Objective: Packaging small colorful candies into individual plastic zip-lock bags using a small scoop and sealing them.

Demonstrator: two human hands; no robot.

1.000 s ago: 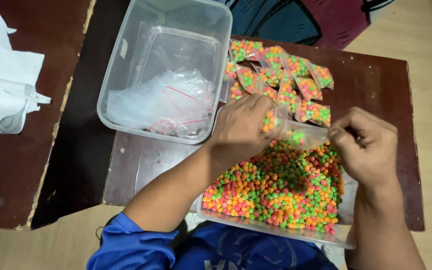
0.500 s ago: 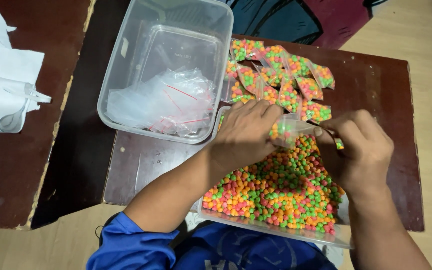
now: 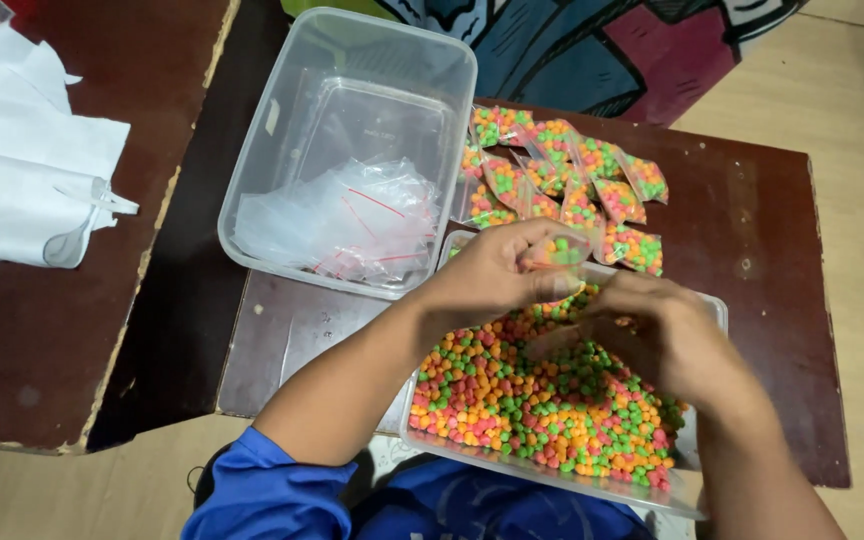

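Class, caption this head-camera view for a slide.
Left hand holds small clear bag over tub of coloured candy balls.

Candy pellets: mixed orange, green, pink and yellow. Filled packets: clear film, same colours inside. Empty bags: transparent with red seal lines. Tabletop: dark reddish-brown. Sleeve: bright blue. Cloth: white.

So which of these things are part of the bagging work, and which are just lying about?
In use:
left hand
right hand
small clear bag
tub of coloured candy
filled bags
tub of empty bags

Lying about:
white cloth
patterned fabric
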